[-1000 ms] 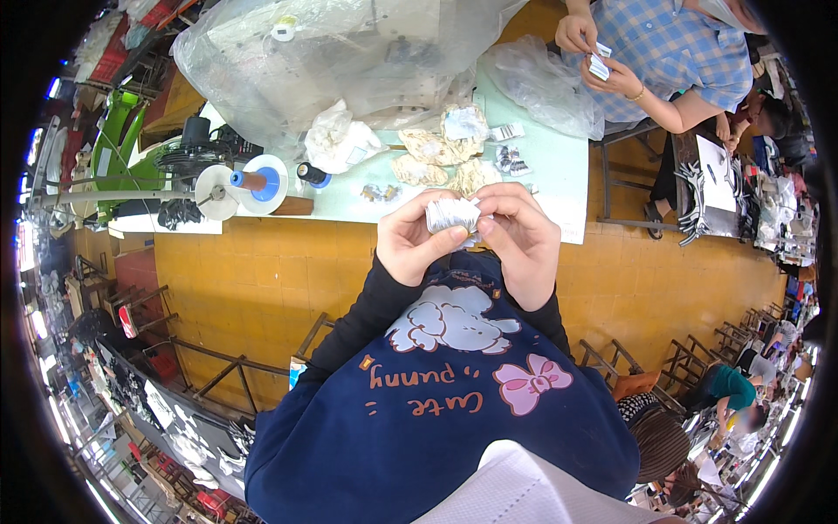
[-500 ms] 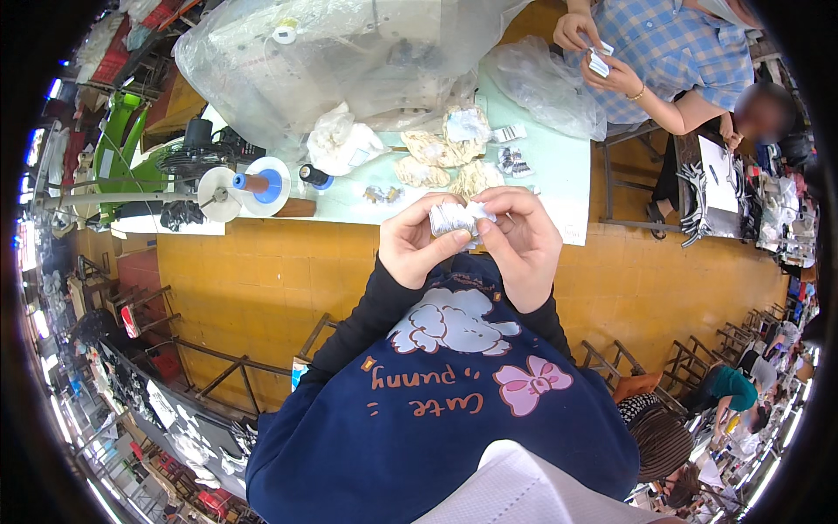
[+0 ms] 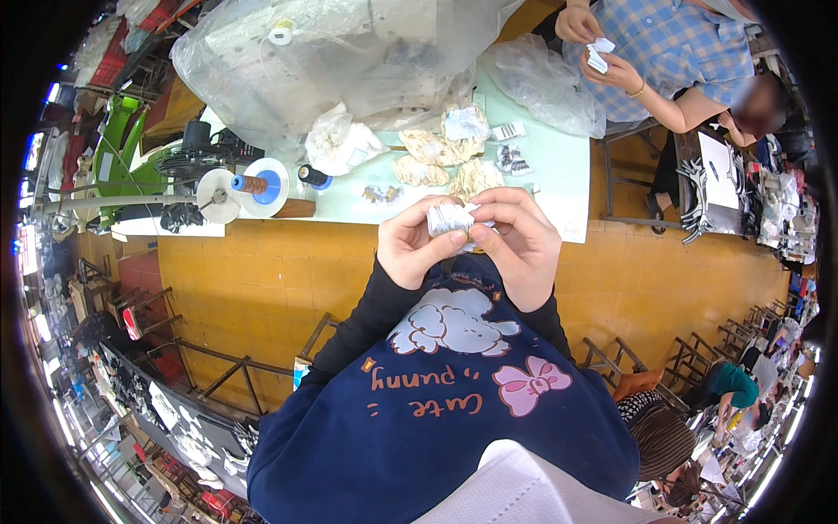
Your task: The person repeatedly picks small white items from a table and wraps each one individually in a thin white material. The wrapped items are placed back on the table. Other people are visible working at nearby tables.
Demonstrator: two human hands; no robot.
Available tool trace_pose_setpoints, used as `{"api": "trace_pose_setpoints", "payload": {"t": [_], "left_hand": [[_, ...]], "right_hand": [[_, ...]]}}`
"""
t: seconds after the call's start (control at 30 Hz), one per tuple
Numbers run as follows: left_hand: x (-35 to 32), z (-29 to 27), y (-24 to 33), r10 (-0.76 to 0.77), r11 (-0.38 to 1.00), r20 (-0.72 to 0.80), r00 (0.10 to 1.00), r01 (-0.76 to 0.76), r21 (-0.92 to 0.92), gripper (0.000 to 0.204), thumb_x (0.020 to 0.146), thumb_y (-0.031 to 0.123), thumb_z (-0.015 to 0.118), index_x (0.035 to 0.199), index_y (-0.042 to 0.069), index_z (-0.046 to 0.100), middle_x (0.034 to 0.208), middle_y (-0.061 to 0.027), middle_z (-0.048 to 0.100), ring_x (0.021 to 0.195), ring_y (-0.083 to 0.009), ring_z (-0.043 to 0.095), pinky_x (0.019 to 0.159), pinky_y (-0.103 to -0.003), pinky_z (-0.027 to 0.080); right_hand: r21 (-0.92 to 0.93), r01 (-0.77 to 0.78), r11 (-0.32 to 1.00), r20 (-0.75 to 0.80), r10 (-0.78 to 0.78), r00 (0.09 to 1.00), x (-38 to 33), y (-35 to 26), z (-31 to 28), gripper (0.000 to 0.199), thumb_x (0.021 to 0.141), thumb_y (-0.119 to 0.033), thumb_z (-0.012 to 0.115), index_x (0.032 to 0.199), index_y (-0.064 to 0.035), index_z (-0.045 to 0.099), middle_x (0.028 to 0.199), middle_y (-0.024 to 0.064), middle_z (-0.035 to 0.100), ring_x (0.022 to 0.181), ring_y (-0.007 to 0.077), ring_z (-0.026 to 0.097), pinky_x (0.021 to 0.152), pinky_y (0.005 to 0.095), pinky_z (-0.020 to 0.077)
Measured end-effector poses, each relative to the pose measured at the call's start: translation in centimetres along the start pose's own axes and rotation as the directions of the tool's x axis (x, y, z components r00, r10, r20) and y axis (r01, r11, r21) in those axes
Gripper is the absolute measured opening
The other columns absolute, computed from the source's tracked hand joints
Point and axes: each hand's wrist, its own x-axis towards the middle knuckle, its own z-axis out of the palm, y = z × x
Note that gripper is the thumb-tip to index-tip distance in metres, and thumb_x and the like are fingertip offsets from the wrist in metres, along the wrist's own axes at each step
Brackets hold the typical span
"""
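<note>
A big clear plastic sheet point(image 3: 349, 52) drapes over something bulky at the far end of the pale green table point(image 3: 559, 166); what it covers is hard to make out through the crinkled film. On the table lie beige fabric scraps point(image 3: 436, 148) in a loose heap and a blue spool point(image 3: 253, 184) on a white disc. Above the table's near edge, the left hand point(image 3: 415, 249) and right hand point(image 3: 521, 244) meet around a small white folded bundle point(image 3: 448, 218), thumbs and fingertips pinching it; the fingers hide its far side. Across the table, another person's hands point(image 3: 602, 52) hold small white pieces.
</note>
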Motion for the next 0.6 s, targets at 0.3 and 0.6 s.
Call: {"api": "trace_pose_setpoints", "payload": {"t": [0.3, 0.6], "left_hand": [[-0.2, 0.4, 0.2, 0.076, 0.944, -0.068, 0.995, -0.05, 0.326, 0.036, 0.079, -0.009, 0.068, 0.113, -0.01, 0.057, 0.106, -0.0109, 0.061, 0.1, -0.0157, 0.056, 0.088, -0.029, 0.046], [0.8, 0.5, -0.3, 0.199, 0.878, -0.048, 0.979, -0.157, 0.452, 0.03, 0.078, -0.006, 0.069, 0.106, -0.01, 0.06, 0.107, -0.0135, 0.061, 0.097, -0.0166, 0.058, 0.085, -0.028, 0.047]], "right_hand": [[-0.133, 0.07, 0.989, -0.042, -0.076, 0.996, -0.1, 0.6, 0.0, 0.01, 0.08, 0.005, 0.064, 0.089, 0.0037, 0.062, 0.097, 0.0154, 0.063, 0.092, 0.0209, 0.061, 0.076, 0.0289, 0.05], [0.01, 0.035, 0.999, -0.042, -0.034, 0.999, 0.5, 1.0, -0.1, 0.011, 0.083, 0.009, 0.059, 0.094, 0.005, 0.061, 0.108, 0.0129, 0.057, 0.093, 0.0167, 0.061, 0.08, 0.0269, 0.0519]]}}
